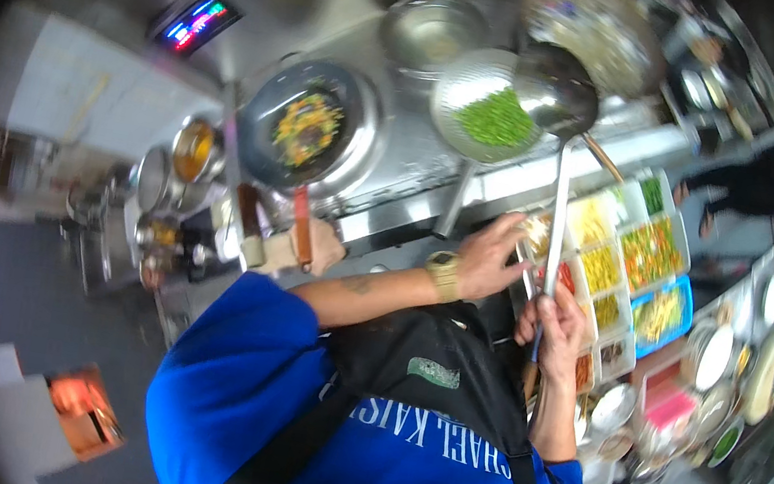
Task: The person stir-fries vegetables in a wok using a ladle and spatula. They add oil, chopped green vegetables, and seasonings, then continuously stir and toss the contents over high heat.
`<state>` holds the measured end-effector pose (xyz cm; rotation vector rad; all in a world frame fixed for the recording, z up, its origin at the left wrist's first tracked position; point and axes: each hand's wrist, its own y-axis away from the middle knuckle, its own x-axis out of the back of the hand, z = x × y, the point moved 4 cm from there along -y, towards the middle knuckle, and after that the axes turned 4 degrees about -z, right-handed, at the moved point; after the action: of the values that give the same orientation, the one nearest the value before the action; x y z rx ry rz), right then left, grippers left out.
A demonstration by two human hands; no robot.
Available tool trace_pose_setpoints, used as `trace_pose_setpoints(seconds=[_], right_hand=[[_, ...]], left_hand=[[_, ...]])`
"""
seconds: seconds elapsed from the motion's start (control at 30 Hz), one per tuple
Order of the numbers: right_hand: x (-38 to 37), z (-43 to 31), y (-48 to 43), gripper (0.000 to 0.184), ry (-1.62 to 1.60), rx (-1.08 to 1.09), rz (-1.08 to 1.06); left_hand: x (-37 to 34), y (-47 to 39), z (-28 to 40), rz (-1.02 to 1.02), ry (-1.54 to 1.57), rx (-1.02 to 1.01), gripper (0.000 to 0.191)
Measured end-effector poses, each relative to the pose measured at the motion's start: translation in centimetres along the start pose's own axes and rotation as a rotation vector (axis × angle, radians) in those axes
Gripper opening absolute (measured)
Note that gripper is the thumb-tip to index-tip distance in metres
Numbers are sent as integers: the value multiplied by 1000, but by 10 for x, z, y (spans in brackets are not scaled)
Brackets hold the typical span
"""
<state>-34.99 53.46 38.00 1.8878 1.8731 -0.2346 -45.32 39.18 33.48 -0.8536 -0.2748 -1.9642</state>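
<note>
My left hand (492,259), with a watch on its wrist, is held with fingers apart, its fingertips by a small tub of whitish food (536,234). My right hand (557,326) grips the long handle of a large metal ladle (559,91). The ladle's bowl is above the right edge of a dimpled metal pan (455,97) holding chopped green vegetables (498,117). To the left, a dark frying pan (264,105) with a reddish handle holds a mixed chopped food (307,129). Whether my left fingertips touch the tub cannot be told.
Plastic tubs of cut ingredients (599,268) and a blue tub (689,301) are at the right. A metal bowl (431,32) and a large container (592,27) stand behind the pans. Bowls and plates (706,357) lie farther right. Another person (761,180) stands at upper right.
</note>
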Motion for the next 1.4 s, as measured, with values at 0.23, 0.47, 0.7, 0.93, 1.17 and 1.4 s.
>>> trace_pose_setpoints(seconds=[0.23, 0.47, 0.7, 0.93, 1.17, 1.4], right_hand=[[-160, 98, -160, 37, 1014, 47, -491], [-241, 222, -256, 37, 1358, 298, -756], [-273, 293, -327, 40, 1452, 232, -263], [-262, 240, -254, 24, 1129, 299, -646], [-292, 234, -315, 28, 1398, 246, -417], [-269, 225, -274, 31, 1288, 126, -805]], left_hand=[[209, 204, -137, 812, -17, 459, 32], [234, 434, -233, 1217, -179, 930, 31], [114, 597, -304, 1069, -205, 1592, 39], [-79, 726, -316, -358, -63, 1848, 57], [-103, 701, -303, -219, 167, 2058, 55], [10, 545, -299, 738, 122, 1773, 53]])
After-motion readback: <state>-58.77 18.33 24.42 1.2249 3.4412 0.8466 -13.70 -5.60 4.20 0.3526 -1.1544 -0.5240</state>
